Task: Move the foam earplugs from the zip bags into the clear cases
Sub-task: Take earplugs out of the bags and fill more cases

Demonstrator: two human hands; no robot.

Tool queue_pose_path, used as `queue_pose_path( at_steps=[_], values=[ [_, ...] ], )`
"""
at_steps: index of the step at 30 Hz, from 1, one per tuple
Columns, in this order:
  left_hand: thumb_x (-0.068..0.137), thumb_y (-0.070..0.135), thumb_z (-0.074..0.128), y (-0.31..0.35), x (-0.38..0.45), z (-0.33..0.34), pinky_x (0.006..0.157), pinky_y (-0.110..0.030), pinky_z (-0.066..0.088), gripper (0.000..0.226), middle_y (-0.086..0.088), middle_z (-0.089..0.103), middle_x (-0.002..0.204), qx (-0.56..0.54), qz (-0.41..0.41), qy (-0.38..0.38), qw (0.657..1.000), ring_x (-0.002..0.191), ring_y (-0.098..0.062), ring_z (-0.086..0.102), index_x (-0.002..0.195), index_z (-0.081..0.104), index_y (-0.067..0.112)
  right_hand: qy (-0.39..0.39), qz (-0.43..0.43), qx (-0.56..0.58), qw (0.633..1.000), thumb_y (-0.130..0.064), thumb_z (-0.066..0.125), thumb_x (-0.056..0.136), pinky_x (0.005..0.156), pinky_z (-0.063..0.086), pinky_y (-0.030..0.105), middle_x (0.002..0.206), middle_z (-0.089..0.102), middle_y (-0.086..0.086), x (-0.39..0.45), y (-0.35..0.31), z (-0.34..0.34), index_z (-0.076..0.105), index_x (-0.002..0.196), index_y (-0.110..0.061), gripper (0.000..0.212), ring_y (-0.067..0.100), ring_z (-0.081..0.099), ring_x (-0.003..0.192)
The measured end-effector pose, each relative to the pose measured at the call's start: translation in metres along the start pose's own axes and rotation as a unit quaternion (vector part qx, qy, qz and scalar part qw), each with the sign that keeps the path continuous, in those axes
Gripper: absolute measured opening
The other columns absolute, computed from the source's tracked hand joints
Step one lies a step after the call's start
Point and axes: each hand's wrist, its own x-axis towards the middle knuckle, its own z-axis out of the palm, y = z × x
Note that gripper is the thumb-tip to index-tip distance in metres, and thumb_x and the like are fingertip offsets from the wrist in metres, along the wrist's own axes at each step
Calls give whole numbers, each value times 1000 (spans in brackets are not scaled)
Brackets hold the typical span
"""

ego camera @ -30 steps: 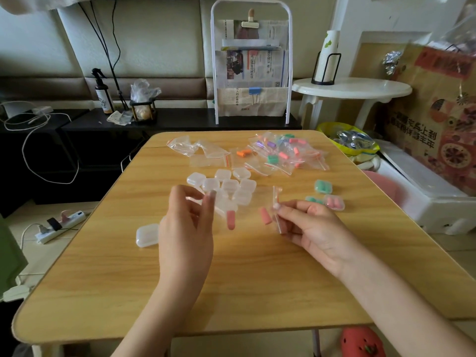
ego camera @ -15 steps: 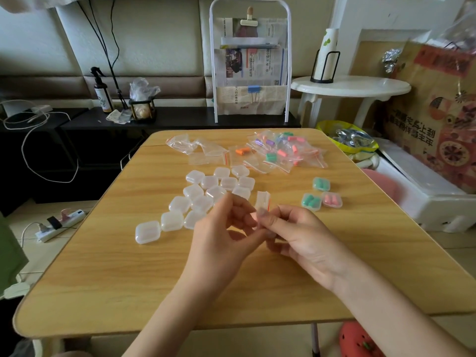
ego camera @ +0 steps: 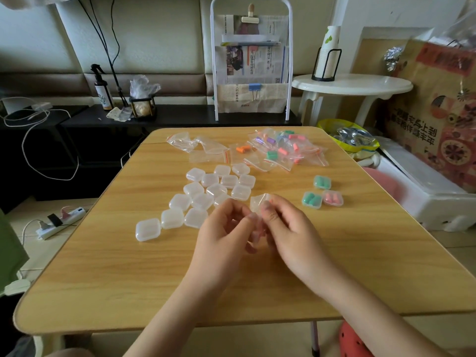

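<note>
Head view: both hands' grips, left hand (ego camera: 221, 235) and right hand (ego camera: 288, 228), pinch one small zip bag (ego camera: 258, 202).

A white newspaper rack (ego camera: 251, 60) stands behind the wooden table (ego camera: 128, 266). Left of the rack — a spray bottle (ego camera: 102, 88); right of it — a round white side table (ego camera: 353, 86) bearing stacked paper cups (ego camera: 328, 52).

Empty cases (ego camera: 206, 194) mid-table (ego camera: 103, 266), zip bags (ego camera: 280, 150) behind, filled cases (ego camera: 322, 193) right
</note>
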Motion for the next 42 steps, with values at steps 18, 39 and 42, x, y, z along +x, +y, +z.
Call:
queue_pose_path(
  at_steps=[18, 39, 42],
  values=[
    [84, 34, 28, -14, -10, 3, 40, -19, 17, 18, 7, 38, 54, 435, 212, 68, 872, 45, -15, 30, 73, 31, 20, 118, -140, -343, 921, -51, 28, 95, 42, 35, 31, 49, 51, -6, -7, 13, 14, 45, 70, -25, 40, 23, 45, 45],
    [93, 25, 33, -6, -5, -7, 46, -15, -1, 21, 10, 23, 58, 514, 238, 88, 819, 49, -16, 16, 74, 34, 16, 35, -229, -491, 840, -20, 33, 82, 40, 38, 26, 102, 59, 1, -10, -3, -6, 64, 93, -17, 33, 19, 58, 79],
    [98, 27, 31, -5, -8, -3, 44, -22, 13, 23, 9, 27, 61, 519, 272, 84, 806, 52, -15, 22, 76, 33, 17, -4, -112, -484, 868, -33, 19, 86, 59, 42, 28, 124, 52, -4, -10, -2, -4, 61, 106, -25, 47, 24, 59, 98]
  ],
)
